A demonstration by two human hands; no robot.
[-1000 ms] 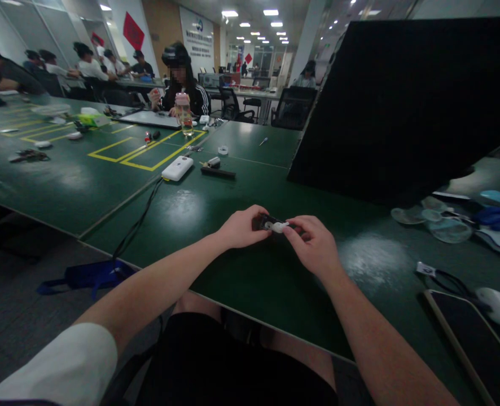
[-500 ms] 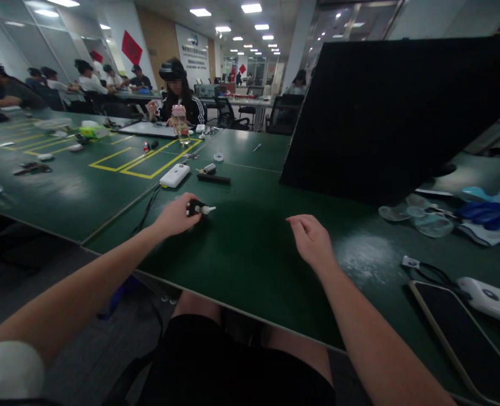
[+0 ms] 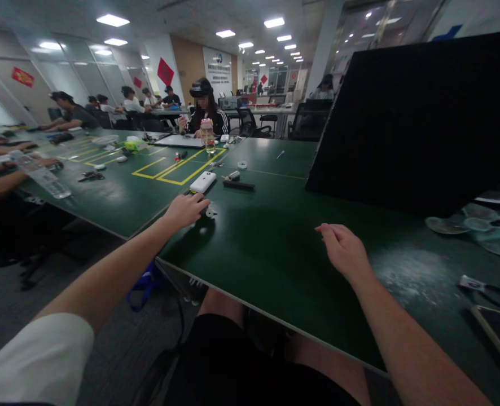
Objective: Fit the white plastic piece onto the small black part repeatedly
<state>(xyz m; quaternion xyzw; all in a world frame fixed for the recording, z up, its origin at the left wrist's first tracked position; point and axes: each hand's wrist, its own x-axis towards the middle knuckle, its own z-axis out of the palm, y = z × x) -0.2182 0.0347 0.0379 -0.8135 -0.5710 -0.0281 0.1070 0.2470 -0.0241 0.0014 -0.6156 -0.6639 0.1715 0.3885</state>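
My left hand (image 3: 186,210) is stretched out to the left across the dark green table (image 3: 271,254), fingers curled around a small black and white object (image 3: 209,212) whose pale tip pokes out to its right. It sits just in front of a white power bank (image 3: 203,181). My right hand (image 3: 343,250) hovers low over the middle of the table, fingers loosely curled and apart, holding nothing.
A large black panel (image 3: 415,124) leans at the right. A black bar (image 3: 238,184), a phone (image 3: 499,332) and a cable (image 3: 482,285) lie on the table. A bottle (image 3: 207,135) and other seated people are further back. A blue bag (image 3: 146,282) lies on the floor.
The two hands were together on the small object; my left hand has carried it away to the far left near the power bank, while my right hand let go and stayed mid-table.
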